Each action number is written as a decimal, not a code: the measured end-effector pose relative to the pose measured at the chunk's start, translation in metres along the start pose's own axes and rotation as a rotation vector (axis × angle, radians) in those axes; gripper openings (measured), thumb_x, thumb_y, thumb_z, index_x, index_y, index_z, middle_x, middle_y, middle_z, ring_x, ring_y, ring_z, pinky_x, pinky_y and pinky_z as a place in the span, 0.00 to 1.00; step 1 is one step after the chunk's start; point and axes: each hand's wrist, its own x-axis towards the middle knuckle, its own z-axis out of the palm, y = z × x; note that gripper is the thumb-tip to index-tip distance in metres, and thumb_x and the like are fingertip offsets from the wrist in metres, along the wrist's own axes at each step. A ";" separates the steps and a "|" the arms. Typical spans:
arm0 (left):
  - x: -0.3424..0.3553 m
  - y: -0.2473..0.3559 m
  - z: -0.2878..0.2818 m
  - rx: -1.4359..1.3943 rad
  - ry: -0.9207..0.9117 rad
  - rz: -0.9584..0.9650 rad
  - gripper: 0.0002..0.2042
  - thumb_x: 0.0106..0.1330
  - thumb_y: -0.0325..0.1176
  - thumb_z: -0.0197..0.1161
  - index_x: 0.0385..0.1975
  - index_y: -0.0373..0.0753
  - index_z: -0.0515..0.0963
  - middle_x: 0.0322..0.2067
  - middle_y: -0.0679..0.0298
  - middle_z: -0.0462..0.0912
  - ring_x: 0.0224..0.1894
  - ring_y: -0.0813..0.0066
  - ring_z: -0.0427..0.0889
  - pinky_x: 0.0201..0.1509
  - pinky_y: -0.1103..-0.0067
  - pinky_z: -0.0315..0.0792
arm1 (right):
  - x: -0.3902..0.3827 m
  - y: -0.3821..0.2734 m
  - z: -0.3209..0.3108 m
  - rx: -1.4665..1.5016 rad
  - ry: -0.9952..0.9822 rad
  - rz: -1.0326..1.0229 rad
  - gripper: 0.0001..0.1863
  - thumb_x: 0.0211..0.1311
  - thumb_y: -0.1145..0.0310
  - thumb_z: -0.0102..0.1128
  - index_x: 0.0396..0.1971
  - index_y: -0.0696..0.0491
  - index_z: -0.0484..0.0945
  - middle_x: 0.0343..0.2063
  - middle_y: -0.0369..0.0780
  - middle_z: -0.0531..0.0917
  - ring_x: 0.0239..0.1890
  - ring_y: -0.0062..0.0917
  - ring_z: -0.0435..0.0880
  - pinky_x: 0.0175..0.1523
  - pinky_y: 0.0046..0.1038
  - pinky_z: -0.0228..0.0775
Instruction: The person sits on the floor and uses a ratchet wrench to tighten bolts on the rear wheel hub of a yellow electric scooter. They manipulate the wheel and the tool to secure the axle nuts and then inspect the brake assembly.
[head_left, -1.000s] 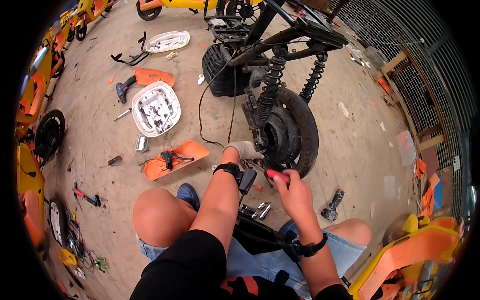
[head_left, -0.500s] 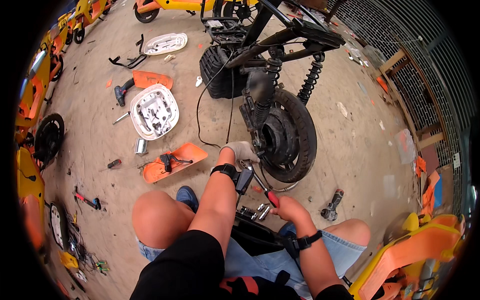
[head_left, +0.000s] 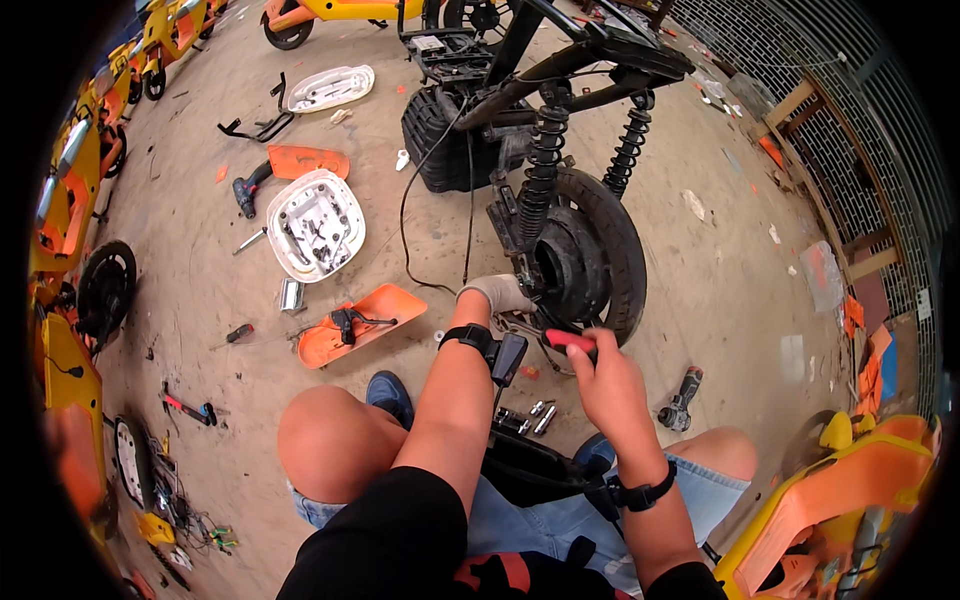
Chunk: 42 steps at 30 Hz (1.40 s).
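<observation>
My right hand (head_left: 608, 378) is closed on the red handle of a ratchet wrench (head_left: 570, 341). The wrench's metal end points left toward the hub of a black rear wheel (head_left: 628, 265). My left hand (head_left: 497, 293), in a pale glove, is curled at the axle side of that wheel, right by the wrench's head; its fingertips and what they grip are hidden. The wheel belongs to a stripped black scooter frame (head_left: 540, 92) with two coil-spring shocks (head_left: 541, 165). Several metal sockets (head_left: 543, 418) lie on the floor below my hands.
Left on the floor are an orange panel (head_left: 375, 312) with a brake lever on it, a white tray (head_left: 353, 232) of small parts, a cordless drill (head_left: 246, 192) and a hammer (head_left: 188, 409). Another power tool (head_left: 682, 400) lies right. Yellow-orange scooters (head_left: 840, 490) stand around.
My right hand has moved up and forward with the wrench handle, swinging it nearer the wheel. My left hand stays at the axle. The whole view has shifted slightly.
</observation>
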 end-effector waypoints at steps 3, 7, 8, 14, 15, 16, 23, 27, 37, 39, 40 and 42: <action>0.013 -0.002 0.001 0.075 -0.018 -0.018 0.18 0.58 0.48 0.67 0.37 0.39 0.86 0.31 0.62 0.87 0.27 0.71 0.84 0.33 0.74 0.77 | 0.007 -0.011 0.001 0.019 0.107 -0.043 0.18 0.68 0.57 0.56 0.48 0.56 0.73 0.33 0.51 0.85 0.36 0.49 0.84 0.40 0.45 0.74; 0.001 0.013 -0.003 0.212 -0.031 -0.077 0.19 0.57 0.48 0.68 0.37 0.37 0.86 0.32 0.62 0.87 0.29 0.68 0.85 0.34 0.70 0.79 | 0.002 -0.010 0.007 0.018 0.126 -0.016 0.18 0.67 0.57 0.57 0.47 0.55 0.74 0.32 0.50 0.85 0.36 0.48 0.84 0.40 0.44 0.74; -0.002 0.015 -0.003 0.211 -0.036 -0.103 0.19 0.57 0.48 0.68 0.37 0.37 0.86 0.33 0.62 0.87 0.29 0.68 0.85 0.35 0.70 0.79 | 0.001 -0.009 0.007 0.017 0.112 0.014 0.18 0.67 0.57 0.58 0.47 0.56 0.75 0.32 0.51 0.84 0.36 0.49 0.83 0.40 0.44 0.73; -0.015 0.013 -0.002 -0.009 -0.088 -0.143 0.14 0.57 0.39 0.67 0.34 0.33 0.84 0.32 0.56 0.86 0.32 0.63 0.87 0.32 0.67 0.81 | -0.011 0.032 0.004 -0.152 -0.351 0.057 0.19 0.61 0.56 0.64 0.40 0.57 0.80 0.34 0.51 0.85 0.39 0.48 0.83 0.44 0.44 0.74; 0.001 -0.002 -0.002 -0.005 -0.094 -0.124 0.14 0.56 0.39 0.67 0.33 0.33 0.84 0.31 0.57 0.86 0.31 0.63 0.86 0.31 0.67 0.81 | -0.010 0.050 0.017 -0.166 -0.442 0.004 0.19 0.59 0.56 0.65 0.39 0.57 0.80 0.34 0.50 0.85 0.39 0.47 0.84 0.44 0.44 0.75; 0.010 -0.010 -0.003 0.001 -0.103 -0.104 0.13 0.56 0.39 0.66 0.32 0.33 0.84 0.30 0.58 0.85 0.29 0.64 0.86 0.29 0.67 0.81 | -0.009 0.065 0.033 -0.198 -0.525 0.027 0.19 0.58 0.56 0.67 0.38 0.58 0.81 0.34 0.51 0.85 0.40 0.48 0.83 0.44 0.44 0.74; 0.015 -0.009 0.003 -0.122 -0.148 -0.044 0.12 0.60 0.40 0.63 0.30 0.37 0.84 0.28 0.61 0.86 0.26 0.67 0.85 0.26 0.69 0.80 | -0.001 0.132 0.114 -0.164 -0.753 0.135 0.19 0.52 0.59 0.71 0.35 0.61 0.81 0.35 0.54 0.84 0.41 0.48 0.83 0.46 0.42 0.74; 0.005 -0.006 0.002 -0.126 -0.091 -0.087 0.14 0.60 0.44 0.65 0.31 0.40 0.86 0.27 0.66 0.86 0.25 0.74 0.83 0.28 0.75 0.79 | 0.002 0.091 0.063 -0.139 -0.649 0.058 0.20 0.55 0.59 0.68 0.41 0.60 0.80 0.35 0.53 0.84 0.43 0.49 0.83 0.48 0.43 0.74; 0.004 0.019 0.004 0.158 0.019 0.025 0.15 0.59 0.41 0.68 0.34 0.34 0.83 0.29 0.61 0.85 0.27 0.70 0.84 0.32 0.72 0.79 | 0.007 0.008 0.008 0.133 0.274 -0.179 0.17 0.63 0.58 0.63 0.44 0.55 0.76 0.34 0.46 0.84 0.38 0.44 0.82 0.44 0.41 0.73; 0.003 0.018 0.002 0.020 -0.047 -0.055 0.15 0.58 0.41 0.69 0.32 0.33 0.82 0.29 0.61 0.85 0.26 0.69 0.83 0.29 0.71 0.79 | 0.003 0.010 0.018 0.127 0.300 -0.192 0.18 0.63 0.58 0.63 0.46 0.54 0.76 0.34 0.44 0.84 0.39 0.42 0.81 0.43 0.39 0.74; 0.005 0.014 0.002 -0.012 -0.064 -0.112 0.15 0.59 0.41 0.69 0.32 0.33 0.83 0.29 0.61 0.85 0.25 0.68 0.84 0.28 0.71 0.80 | 0.003 0.010 0.019 0.114 0.343 -0.226 0.16 0.63 0.59 0.63 0.45 0.53 0.76 0.32 0.45 0.84 0.37 0.43 0.82 0.41 0.39 0.74; 0.011 0.005 0.002 0.004 -0.070 -0.157 0.16 0.59 0.42 0.68 0.31 0.33 0.83 0.28 0.60 0.85 0.25 0.67 0.84 0.27 0.70 0.80 | 0.001 0.004 0.013 0.107 0.290 -0.129 0.16 0.63 0.58 0.63 0.43 0.53 0.76 0.30 0.45 0.84 0.35 0.44 0.83 0.40 0.41 0.74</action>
